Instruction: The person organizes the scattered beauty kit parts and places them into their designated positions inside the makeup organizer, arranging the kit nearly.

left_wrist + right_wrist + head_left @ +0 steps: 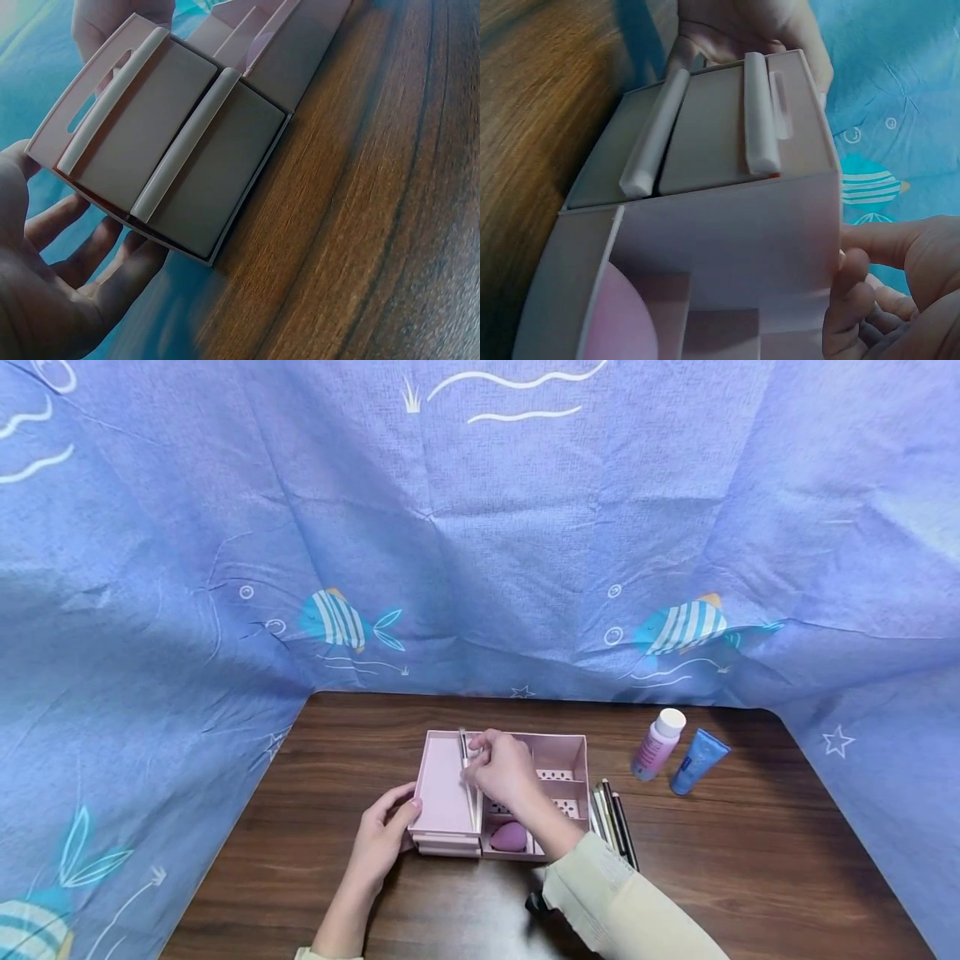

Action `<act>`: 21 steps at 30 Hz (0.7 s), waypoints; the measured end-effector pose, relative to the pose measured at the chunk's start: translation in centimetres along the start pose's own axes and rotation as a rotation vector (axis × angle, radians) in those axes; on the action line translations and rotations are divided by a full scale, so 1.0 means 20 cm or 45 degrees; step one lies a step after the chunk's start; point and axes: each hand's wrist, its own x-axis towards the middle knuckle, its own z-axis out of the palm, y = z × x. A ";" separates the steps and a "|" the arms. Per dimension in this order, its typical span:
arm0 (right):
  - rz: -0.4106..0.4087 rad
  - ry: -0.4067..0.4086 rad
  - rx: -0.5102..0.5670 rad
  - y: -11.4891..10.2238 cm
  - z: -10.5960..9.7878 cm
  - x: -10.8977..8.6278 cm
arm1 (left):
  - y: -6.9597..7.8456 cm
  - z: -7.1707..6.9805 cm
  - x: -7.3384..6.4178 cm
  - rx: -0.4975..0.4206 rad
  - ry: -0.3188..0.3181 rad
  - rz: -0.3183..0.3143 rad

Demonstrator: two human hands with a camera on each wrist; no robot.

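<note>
A pink desktop organizer (442, 789) stands on the table, with two stacked drawers (142, 127) under its flat left top and open compartments on its right. My left hand (382, 835) grips the organizer's left side, thumb on the top edge and fingers spread along the side wall. Over the top's right edge, my right hand (504, 768) pinches a slim pencil-like stick (463, 745); the fingers partly hide it. In the right wrist view these curled fingers (855, 289) are right at the upper edge of the dividing wall. A purple makeup sponge (509, 837) sits in the front compartment.
Several slim pens (617, 818) lie along the organizer's right side, partly under the right forearm. Farther right are a pink bottle with a white cap (657, 745) and a blue tube (697, 762). A blue fish-print cloth (480, 568) hangs behind the wooden table (330, 752).
</note>
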 end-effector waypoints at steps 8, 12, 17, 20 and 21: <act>-0.149 0.045 -0.197 0.02 0.03 -0.01 | 0.00 0.00 0.01 0.014 0.010 -0.008; -0.147 0.024 -0.234 0.01 0.04 -0.02 | 0.01 0.00 0.01 0.016 0.004 -0.005; -0.166 0.006 -0.296 0.02 0.05 -0.01 | 0.01 0.00 0.00 0.014 -0.002 -0.003; -0.160 -0.007 -0.259 0.02 0.05 -0.01 | 0.01 0.00 0.00 0.008 -0.011 -0.004; -0.156 -0.012 -0.232 0.02 0.05 -0.01 | 0.02 0.00 0.00 0.007 -0.015 -0.002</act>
